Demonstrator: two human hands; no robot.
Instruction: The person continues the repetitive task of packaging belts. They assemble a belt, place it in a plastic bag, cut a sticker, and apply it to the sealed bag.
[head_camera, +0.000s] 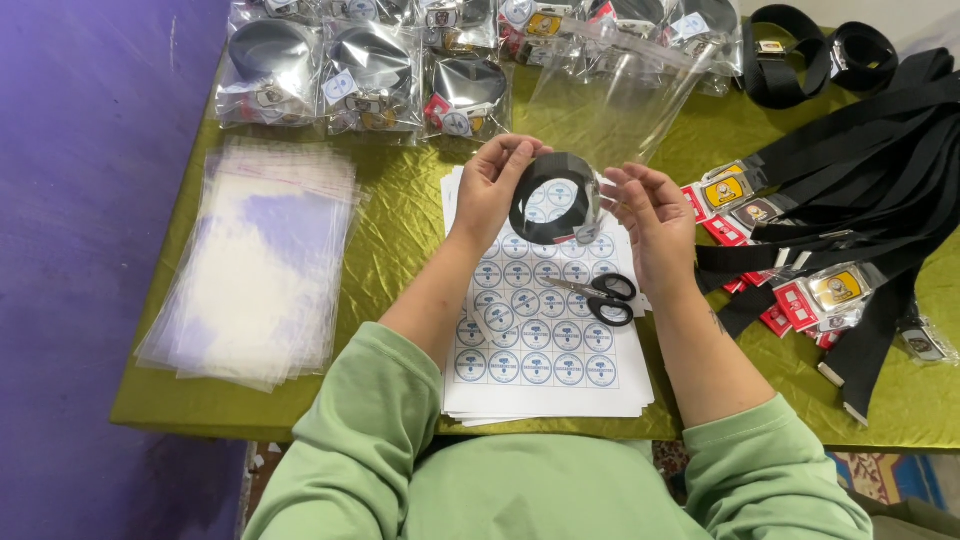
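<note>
Clear bag (610, 110) edges hard to see; L hand (497, 185) grips belt coil (553, 197).

A table (400, 200) with a shiny green-yellow cloth (720, 130) filled most of the frame. The cloth had many small wrinkles and caught soft, even light. All down the left side of the frame was a flat purple surface (80, 250); it might have been the floor or a wall, the view did not make it clear. In the lower right corner a bit of patterned rug (890, 475) showed, with red and blue in it. In the upper right corner there was a small pale patch (930, 20), maybe a wall.
</note>
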